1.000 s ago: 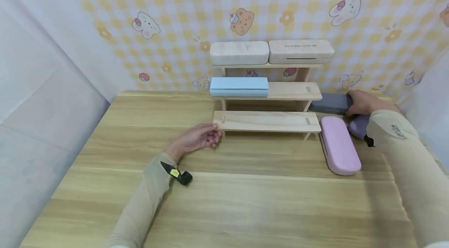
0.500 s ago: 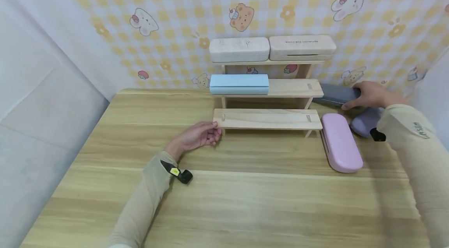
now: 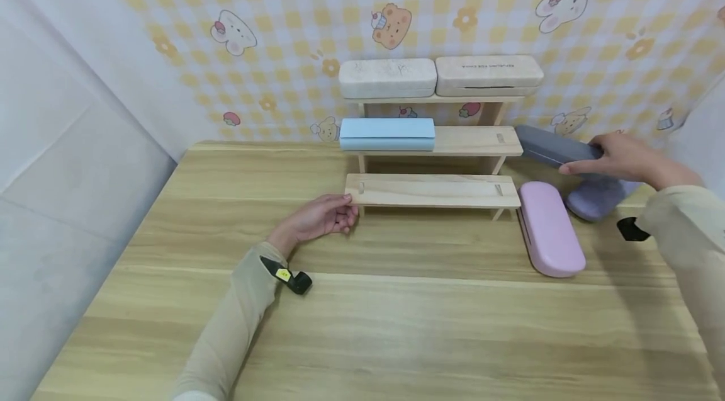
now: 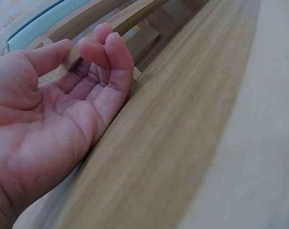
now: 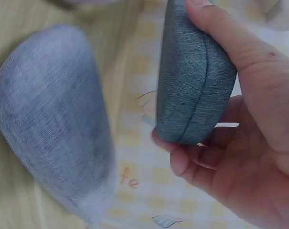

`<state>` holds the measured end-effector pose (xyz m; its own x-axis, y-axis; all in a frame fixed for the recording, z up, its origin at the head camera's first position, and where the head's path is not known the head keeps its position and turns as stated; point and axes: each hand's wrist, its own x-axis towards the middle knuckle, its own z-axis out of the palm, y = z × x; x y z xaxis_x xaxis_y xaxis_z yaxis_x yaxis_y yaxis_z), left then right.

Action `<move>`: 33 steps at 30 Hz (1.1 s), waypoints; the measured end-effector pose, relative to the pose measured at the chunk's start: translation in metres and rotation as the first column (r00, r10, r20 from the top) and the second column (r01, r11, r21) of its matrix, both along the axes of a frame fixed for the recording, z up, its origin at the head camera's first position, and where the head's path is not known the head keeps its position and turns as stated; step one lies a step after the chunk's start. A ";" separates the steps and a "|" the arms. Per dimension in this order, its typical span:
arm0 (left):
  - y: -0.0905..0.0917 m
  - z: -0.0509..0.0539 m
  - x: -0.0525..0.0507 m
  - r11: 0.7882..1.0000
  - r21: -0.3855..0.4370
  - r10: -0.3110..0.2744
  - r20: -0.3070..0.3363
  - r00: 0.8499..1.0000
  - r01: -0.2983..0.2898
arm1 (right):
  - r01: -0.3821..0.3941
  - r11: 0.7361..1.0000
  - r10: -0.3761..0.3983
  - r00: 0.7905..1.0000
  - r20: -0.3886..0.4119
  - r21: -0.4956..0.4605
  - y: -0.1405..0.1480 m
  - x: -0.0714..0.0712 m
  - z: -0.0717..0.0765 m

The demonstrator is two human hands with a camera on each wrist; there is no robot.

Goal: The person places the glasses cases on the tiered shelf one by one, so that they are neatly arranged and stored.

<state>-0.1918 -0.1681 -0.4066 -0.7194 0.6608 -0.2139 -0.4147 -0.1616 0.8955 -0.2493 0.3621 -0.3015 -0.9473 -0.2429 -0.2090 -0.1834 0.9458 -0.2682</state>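
My right hand grips a dark grey glasses case, thumb on one side and fingers round the other. In the right wrist view the case is off the table, tilted, with a blue-grey glasses case beside it. At the left end of the three-tier wooden shelf, my left hand pinches the lowest board. Its thumb and curled fingers meet at the board's end in the left wrist view, where the hand hides part of the shelf. A pink glasses case lies right of the shelf.
Two pale cases, a whitish one and a beige one, stand on the top tier. A light blue case occupies the left of the middle tier. Behind the wooden table hangs a checked cloth.
My right hand has lifted the dark grey case off the table behind the blue-grey one and moved it right and up, tilting it. The left hand keeps its hold on the shelf.
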 end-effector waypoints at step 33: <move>0.000 0.000 -0.001 1.000 -0.004 0.003 0.003 1.000 -0.003 | -0.004 1.000 0.013 0.955 -0.297 0.028 -0.028 0.054 0.047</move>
<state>-0.1927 -0.1678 -0.4062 -0.7205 0.6580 -0.2190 -0.4173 -0.1590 0.8948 -0.1954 0.3343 -0.2541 -0.9655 -0.2494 0.0754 -0.2591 0.9499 -0.1749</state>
